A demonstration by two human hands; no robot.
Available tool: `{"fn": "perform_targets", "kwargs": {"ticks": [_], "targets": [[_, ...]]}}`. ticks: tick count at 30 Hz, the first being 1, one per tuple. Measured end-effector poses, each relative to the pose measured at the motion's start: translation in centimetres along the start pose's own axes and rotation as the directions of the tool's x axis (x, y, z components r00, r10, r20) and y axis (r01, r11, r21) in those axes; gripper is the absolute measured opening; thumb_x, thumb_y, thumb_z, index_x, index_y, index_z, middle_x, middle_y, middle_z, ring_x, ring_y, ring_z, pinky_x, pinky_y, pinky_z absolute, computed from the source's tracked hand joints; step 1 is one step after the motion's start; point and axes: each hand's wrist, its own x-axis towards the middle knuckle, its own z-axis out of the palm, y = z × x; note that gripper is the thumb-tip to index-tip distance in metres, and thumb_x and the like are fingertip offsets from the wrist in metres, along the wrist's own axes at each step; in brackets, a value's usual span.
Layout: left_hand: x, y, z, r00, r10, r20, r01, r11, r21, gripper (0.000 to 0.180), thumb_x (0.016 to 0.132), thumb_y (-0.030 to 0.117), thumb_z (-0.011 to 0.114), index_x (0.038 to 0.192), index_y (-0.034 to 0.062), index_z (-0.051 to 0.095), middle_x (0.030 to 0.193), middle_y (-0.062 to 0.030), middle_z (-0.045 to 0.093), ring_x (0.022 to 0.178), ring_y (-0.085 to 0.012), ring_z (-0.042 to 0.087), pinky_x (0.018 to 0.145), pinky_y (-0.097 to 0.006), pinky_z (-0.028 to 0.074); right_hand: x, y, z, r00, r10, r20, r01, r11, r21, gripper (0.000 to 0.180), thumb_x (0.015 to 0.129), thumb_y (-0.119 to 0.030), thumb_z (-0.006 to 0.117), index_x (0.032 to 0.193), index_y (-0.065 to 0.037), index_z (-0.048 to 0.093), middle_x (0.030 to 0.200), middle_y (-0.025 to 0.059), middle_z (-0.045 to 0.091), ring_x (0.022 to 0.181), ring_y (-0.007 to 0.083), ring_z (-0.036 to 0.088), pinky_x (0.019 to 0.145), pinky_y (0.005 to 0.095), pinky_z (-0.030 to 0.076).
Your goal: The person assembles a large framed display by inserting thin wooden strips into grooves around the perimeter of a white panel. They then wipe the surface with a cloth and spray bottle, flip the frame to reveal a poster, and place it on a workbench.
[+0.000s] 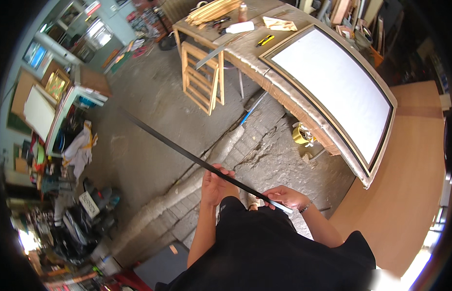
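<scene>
A long, thin black strip (167, 143) runs from the far left down to my body. My left hand (215, 184) is closed around it partway along. My right hand (284, 196) pinches its near end, where the strip looks pale. Both hands are held close in front of my black shirt, above the cracked concrete floor. On the workbench to the right lies a large frame with a white panel (337, 87), well away from both hands.
A wooden stool frame (201, 80) stands beside the workbench (245, 48), which carries wood strips, a yellow cutter and paper. A brown board (405, 184) lies at right. Framed pictures and clutter line the left side. A yellow tape roll (300, 135) lies under the bench.
</scene>
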Motion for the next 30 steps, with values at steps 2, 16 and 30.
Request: {"fn": "perform_targets", "kwargs": {"ticks": [2, 16, 30], "targets": [[6.3, -0.6, -0.8, 0.990, -0.065, 0.126, 0.072, 0.996, -0.052, 0.036, 0.107, 0.026, 0.056, 0.137, 0.0060, 0.054, 0.114, -0.0095, 0.069, 0.113, -0.0321, 0.068, 0.100, -0.051, 0.052, 1.7, -0.9, -2.6, 0.998, -0.017, -0.066, 0.023, 0.996, 0.082, 0.046, 0.105, -0.025, 0.062, 0.140, 0.004, 0.059, 0.105, 0.0061, 0.070, 0.085, 0.0117, 0.061, 0.079, 0.0278, 0.051], [50.1, -1.2, 3.5, 0.571, -0.683, 0.456, 0.362, 0.708, 0.606, 0.059, 0.111, 0.043, 0.044, 0.150, -0.0012, 0.049, 0.139, -0.0187, 0.062, 0.128, -0.0276, 0.062, 0.105, -0.040, 0.049, 14.9, -16.5, -8.3, 0.389, -0.336, -0.857, 0.463, 0.876, -0.134, 0.035, 0.106, -0.010, 0.057, 0.135, 0.007, 0.062, 0.099, 0.0057, 0.065, 0.084, 0.0123, 0.059, 0.079, 0.0276, 0.049], [76.1, -11.7, 7.7, 0.483, -0.785, 0.387, -0.216, 0.321, 0.922, 0.031, 0.109, 0.027, 0.056, 0.126, 0.0039, 0.067, 0.118, -0.0110, 0.075, 0.106, -0.0199, 0.071, 0.091, -0.034, 0.056, 26.3, -26.4, -27.5, -0.332, -0.235, -0.913, 0.345, 0.871, -0.350, 0.034, 0.104, -0.006, 0.055, 0.136, 0.002, 0.064, 0.088, 0.0021, 0.059, 0.071, 0.0074, 0.054, 0.064, 0.0236, 0.046]]}}
